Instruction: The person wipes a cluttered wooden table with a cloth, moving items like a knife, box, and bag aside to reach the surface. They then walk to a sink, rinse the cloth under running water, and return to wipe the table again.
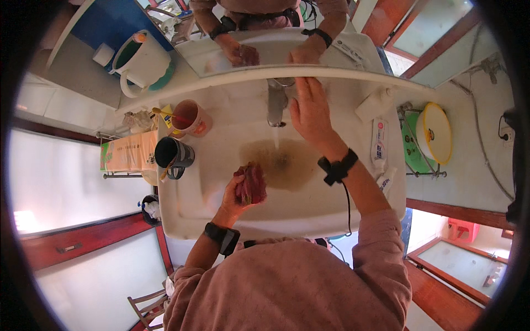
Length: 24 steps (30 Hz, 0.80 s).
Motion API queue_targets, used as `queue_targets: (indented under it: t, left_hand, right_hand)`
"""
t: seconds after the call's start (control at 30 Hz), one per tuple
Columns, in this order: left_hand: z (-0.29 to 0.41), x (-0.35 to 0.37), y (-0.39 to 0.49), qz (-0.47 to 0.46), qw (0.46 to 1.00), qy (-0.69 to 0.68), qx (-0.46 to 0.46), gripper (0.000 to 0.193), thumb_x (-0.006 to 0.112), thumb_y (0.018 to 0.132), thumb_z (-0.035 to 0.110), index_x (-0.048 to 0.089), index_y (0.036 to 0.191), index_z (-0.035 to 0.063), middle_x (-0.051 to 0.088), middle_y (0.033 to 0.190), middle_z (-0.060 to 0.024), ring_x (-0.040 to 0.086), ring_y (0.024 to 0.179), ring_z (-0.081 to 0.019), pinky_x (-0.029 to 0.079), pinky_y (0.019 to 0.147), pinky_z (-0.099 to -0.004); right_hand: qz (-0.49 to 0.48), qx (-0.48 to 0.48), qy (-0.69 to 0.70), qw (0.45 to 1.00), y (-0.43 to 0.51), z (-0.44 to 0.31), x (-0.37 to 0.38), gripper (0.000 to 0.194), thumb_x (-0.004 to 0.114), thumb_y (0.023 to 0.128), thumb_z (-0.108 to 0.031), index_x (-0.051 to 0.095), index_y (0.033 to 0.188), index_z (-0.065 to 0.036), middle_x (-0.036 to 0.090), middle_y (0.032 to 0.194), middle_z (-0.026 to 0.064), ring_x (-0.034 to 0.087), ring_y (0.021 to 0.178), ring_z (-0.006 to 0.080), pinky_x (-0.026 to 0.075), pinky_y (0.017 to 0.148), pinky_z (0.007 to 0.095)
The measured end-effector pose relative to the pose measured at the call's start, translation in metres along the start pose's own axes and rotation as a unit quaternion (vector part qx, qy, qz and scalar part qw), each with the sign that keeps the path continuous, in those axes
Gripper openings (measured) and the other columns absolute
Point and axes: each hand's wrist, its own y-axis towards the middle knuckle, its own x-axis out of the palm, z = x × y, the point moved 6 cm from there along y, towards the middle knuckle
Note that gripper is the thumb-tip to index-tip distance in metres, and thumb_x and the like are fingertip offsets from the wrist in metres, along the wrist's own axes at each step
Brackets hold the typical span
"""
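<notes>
My left hand [232, 197] is closed around a bunched, dark red cloth [251, 184] above the left part of the white washbasin [219, 215]. My right hand [311, 113] reaches to the metal faucet [275, 101], palm down, thumb apart from the fingers. Its fingertips lie beside the faucet's handle [285, 82]; contact is hard to make out. A thin stream of water [276, 137] falls from the spout. Shallow brownish water [290, 171] covers the bottom of the bowl around the drain.
On the basin's left rim stand a pink cup [191, 119] and a dark mug [176, 155], both with toothbrushes. Toothpaste tubes [378, 140] and a white bottle [374, 103] line the right rim. A mirror ledge [232, 77] crosses behind the faucet. Right, a rack holds basins [438, 133].
</notes>
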Motion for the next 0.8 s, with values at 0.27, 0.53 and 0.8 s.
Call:
queue_targets:
  t: [0.27,0.53,0.8]
  left_hand:
    - [-0.005,0.001,-0.005,0.013,0.994,-0.098,-0.053,0.05,0.053,0.079,0.027,0.038,0.124,0.0117,0.048,0.113,-0.0123,0.05,0.084,-0.0208,0.046,0.062,-0.031]
    - [-0.027,0.037,-0.01,-0.082,0.974,-0.17,-0.126,0.05,0.054,0.08,0.032,0.038,0.123,0.0126,0.045,0.092,-0.0128,0.042,0.063,-0.012,0.036,0.04,-0.0161]
    - [-0.049,0.048,0.0,-0.035,0.978,-0.097,-0.18,0.048,0.057,0.079,0.037,0.044,0.109,0.0038,0.043,0.08,-0.0067,0.04,0.056,-0.0098,0.031,0.035,-0.0163]
  right_hand:
    - [-0.088,-0.069,0.105,0.988,-0.041,-0.021,0.011,0.064,0.051,0.066,0.002,0.03,0.127,0.002,0.032,0.128,0.0214,0.031,0.12,0.037,0.029,0.098,0.0405]
    - [-0.315,0.316,0.577,0.684,-0.171,-0.037,0.082,0.077,0.062,0.077,-0.027,0.016,0.134,-0.004,0.022,0.136,0.0136,0.024,0.126,0.0259,0.028,0.1,0.0394]
    - [-0.267,0.419,0.679,0.541,-0.147,-0.035,0.092,0.035,0.06,0.081,-0.029,0.051,0.107,-0.008,0.058,0.096,0.0044,0.055,0.08,0.013,0.046,0.07,0.0255]
